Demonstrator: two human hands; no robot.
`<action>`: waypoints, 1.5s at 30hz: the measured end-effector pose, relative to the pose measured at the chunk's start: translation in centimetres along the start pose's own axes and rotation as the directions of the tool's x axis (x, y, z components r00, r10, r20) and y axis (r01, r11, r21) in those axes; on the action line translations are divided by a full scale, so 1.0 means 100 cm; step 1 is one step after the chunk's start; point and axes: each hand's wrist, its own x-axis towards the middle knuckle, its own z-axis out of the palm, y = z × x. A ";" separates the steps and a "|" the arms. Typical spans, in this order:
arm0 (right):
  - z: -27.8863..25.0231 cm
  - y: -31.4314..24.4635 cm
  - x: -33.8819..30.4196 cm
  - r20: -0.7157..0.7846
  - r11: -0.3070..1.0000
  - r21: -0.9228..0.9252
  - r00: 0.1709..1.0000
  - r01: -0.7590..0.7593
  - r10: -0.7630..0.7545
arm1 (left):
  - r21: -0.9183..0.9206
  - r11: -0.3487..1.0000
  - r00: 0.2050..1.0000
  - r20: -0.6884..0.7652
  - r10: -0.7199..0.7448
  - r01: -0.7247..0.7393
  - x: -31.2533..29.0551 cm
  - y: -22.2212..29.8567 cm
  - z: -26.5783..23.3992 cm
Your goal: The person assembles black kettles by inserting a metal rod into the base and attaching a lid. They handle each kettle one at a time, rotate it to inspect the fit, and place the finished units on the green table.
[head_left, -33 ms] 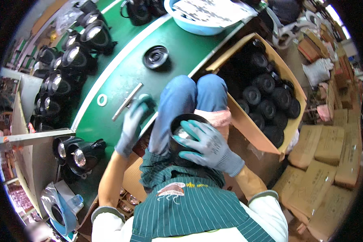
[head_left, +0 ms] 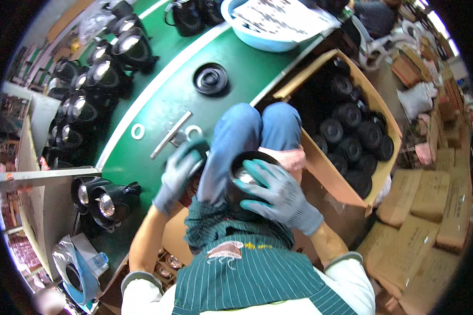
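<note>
A black round vessel (head_left: 238, 205) with a shiny metal inside stands upright between my thighs. My right hand (head_left: 273, 194), in a grey glove with teal fingertips, grips it over the rim, some fingers reaching across its mouth. My left hand (head_left: 181, 170), gloved alike, is off the table's near edge, left of my knee. Its fingers are curled around something dark that I cannot make out. Just beyond them lie a metal bar tool (head_left: 171, 135) and a white ring (head_left: 193, 132). Another white ring (head_left: 137, 131) lies farther left. A black round lid-like part (head_left: 211, 79) rests farther back.
Several black jugs (head_left: 102, 73) with shiny insides line the green table's (head_left: 157, 100) left side. A light blue basin (head_left: 263, 42) holding white sheets stands at the back. To my right, a cardboard box (head_left: 333, 184) holds several black round parts, beside stacked brown cartons (head_left: 431, 197).
My left hand has drawn back from the bar tool toward me, uncovering the white ring beside it. The right hand keeps its grip on the vessel. The whole view has shifted slightly.
</note>
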 end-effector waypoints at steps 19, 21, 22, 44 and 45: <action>0.100 0.018 -0.006 0.161 -0.193 0.979 0.802 -0.059 0.575 | 0.633 0.345 0.598 0.239 0.765 -0.693 -0.095 0.172 0.048; 0.106 0.018 -0.005 0.160 -0.156 0.984 0.812 -0.086 0.561 | 0.621 0.372 0.520 0.066 0.852 -0.689 -0.119 0.169 0.023; 0.106 0.021 -0.006 0.150 -0.125 0.987 0.823 -0.097 0.548 | 0.444 0.634 0.559 -0.303 0.772 -0.634 -0.142 0.150 0.022; 0.137 -0.075 0.072 0.657 -0.318 0.693 0.748 -0.648 -0.092 | 0.496 0.639 -0.466 -0.853 0.234 -0.588 -0.626 0.156 -0.170; 0.140 -0.083 0.071 0.684 -0.360 0.655 0.724 -0.664 -0.089 | 0.516 0.719 -0.558 -0.802 0.215 -0.465 -0.606 0.153 -0.184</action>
